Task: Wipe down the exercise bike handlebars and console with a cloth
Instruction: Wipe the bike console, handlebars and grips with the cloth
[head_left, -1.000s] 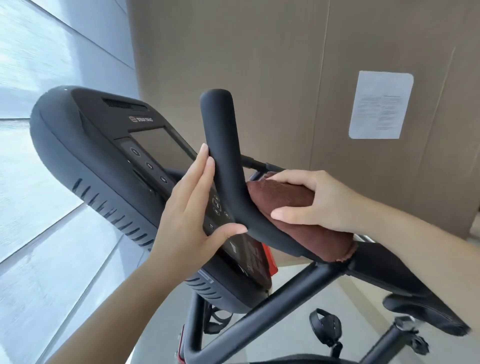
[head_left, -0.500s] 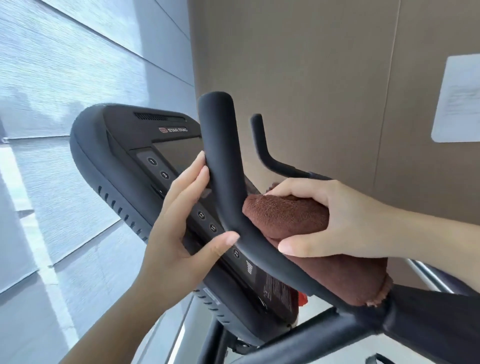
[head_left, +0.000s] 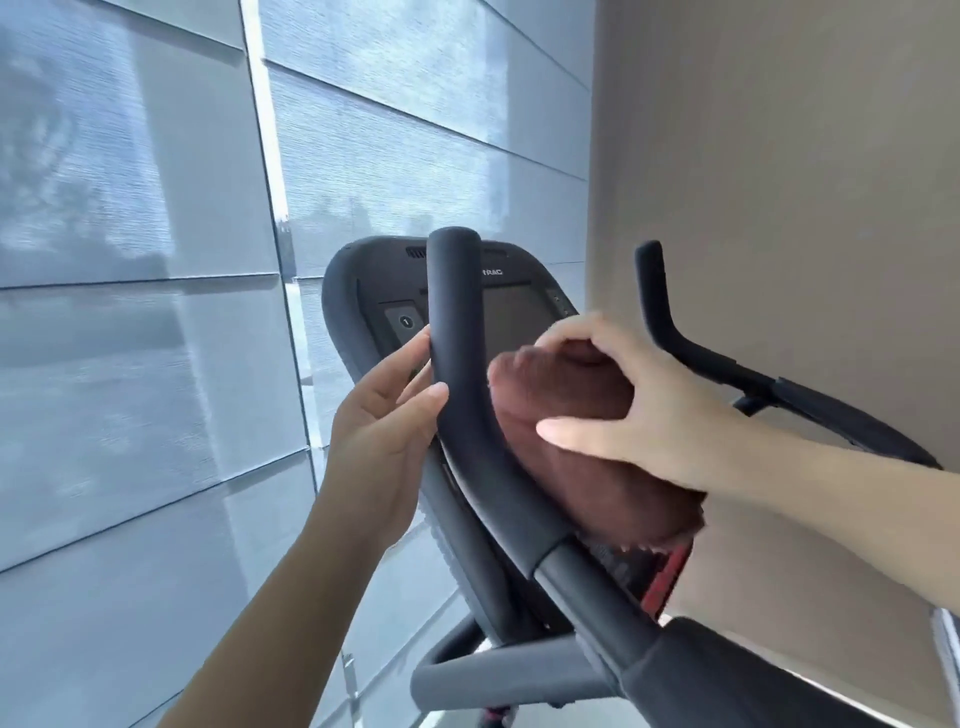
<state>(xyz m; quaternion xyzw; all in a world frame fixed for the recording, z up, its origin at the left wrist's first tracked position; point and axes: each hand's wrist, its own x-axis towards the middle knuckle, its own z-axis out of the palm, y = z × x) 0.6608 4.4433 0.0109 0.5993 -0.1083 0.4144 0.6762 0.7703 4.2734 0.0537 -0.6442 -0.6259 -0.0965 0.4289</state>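
left hand loosely pinching near bar, right hand gripping brown cloth against it, bar blocking part of the console, far bar by tan wall, blinds behind

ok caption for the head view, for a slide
Right hand holds a brown cloth against the near handlebar; left hand grips it.
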